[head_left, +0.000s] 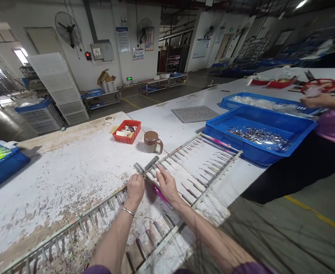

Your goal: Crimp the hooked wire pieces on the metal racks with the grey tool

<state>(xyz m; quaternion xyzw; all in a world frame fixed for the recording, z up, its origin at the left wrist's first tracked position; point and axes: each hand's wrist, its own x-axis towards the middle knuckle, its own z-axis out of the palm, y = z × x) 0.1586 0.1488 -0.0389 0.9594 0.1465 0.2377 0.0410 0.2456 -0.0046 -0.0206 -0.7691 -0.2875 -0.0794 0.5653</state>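
A long metal rack [213,184] lies across the table, its rails lined with several thin hooked metal tools [195,185] with thick handles. My left hand [136,186] is closed at the far rail, beside a short grey metal piece [139,168]; what its fingers grip is hidden. My right hand [167,186] is just right of it, thumb and fingers closed round a small silver handle [155,167]. Just beyond these fingertips is a flat dark grey bar [152,163]. A shiny pink rod [161,195] crosses the rack under my right hand.
Beyond the rack stand a brown mug [151,142] and a red tray [126,131] of small items. A blue bin [259,118] holds shiny metal pieces at right, near another person's hands [317,97]. Another blue bin [4,167] is at left. Debris litters the table [78,167].
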